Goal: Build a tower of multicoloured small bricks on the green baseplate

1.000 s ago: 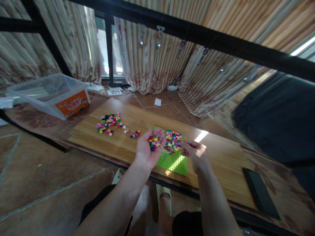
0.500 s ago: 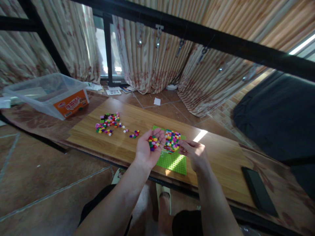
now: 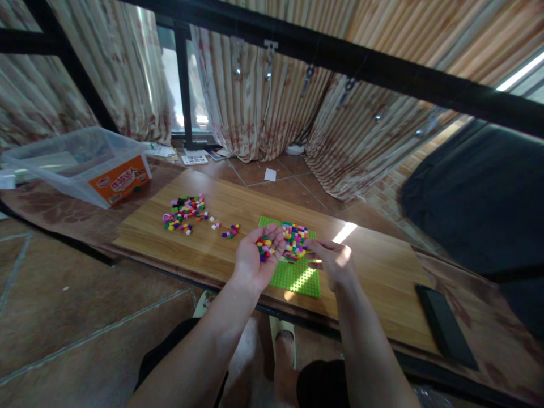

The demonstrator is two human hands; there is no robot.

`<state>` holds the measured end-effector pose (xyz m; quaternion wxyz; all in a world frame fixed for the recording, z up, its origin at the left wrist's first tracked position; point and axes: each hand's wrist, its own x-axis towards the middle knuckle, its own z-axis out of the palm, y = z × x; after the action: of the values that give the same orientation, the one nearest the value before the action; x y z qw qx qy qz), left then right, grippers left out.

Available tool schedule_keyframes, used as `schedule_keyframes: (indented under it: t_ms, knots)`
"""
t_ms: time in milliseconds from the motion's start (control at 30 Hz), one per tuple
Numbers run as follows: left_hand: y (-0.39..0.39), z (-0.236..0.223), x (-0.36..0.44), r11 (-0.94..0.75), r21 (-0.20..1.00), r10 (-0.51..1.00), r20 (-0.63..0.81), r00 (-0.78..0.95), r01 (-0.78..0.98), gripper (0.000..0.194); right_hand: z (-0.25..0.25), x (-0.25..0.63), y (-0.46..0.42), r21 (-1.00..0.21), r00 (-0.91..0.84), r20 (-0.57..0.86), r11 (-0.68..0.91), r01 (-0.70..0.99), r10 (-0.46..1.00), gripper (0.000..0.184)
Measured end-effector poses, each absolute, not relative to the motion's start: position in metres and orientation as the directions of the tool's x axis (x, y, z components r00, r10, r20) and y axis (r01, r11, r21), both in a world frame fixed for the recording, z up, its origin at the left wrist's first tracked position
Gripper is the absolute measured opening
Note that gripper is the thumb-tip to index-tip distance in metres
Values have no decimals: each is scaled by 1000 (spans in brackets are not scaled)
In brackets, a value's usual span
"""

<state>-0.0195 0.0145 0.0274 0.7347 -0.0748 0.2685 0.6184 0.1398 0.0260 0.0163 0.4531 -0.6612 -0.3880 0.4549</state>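
Observation:
My left hand [image 3: 250,258] is cupped palm up, cradling a small heap of coloured toy bricks [image 3: 265,247]. Just right of its fingertips, a multicoloured block of stacked toy bricks [image 3: 294,241] stands on a green studded baseplate [image 3: 293,276]. At the right side of that stack is my right hand [image 3: 329,258], its thumb and index finger drawn together against the edge. Whatever may be between those fingertips is too small to make out. Part of the baseplate is hidden behind my left hand.
More loose bricks [image 3: 187,212] lie in a pile on the left of the wooden board [image 3: 374,272], with a few scattered [image 3: 232,231] nearer. A clear plastic bin [image 3: 85,164] stands beyond the left end. A dark phone-like slab [image 3: 446,326] rests at the right.
The view has shifted slightly. My right hand stays at the stack's right edge, its lower fingers a little more spread. My left hand still cups the bricks.

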Motion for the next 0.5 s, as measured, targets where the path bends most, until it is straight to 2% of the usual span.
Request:
schedule_keyframes:
  t_ms: [200, 500]
  knots:
    - [14, 25, -17, 242, 244, 862, -499, 93, -939, 22, 17, 137, 27, -949, 292, -264, -302, 92, 919, 31]
    - [12, 31, -19, 239, 247, 886, -451, 107, -939, 26, 14, 141, 24, -975, 278, -164, -199, 103, 946, 42]
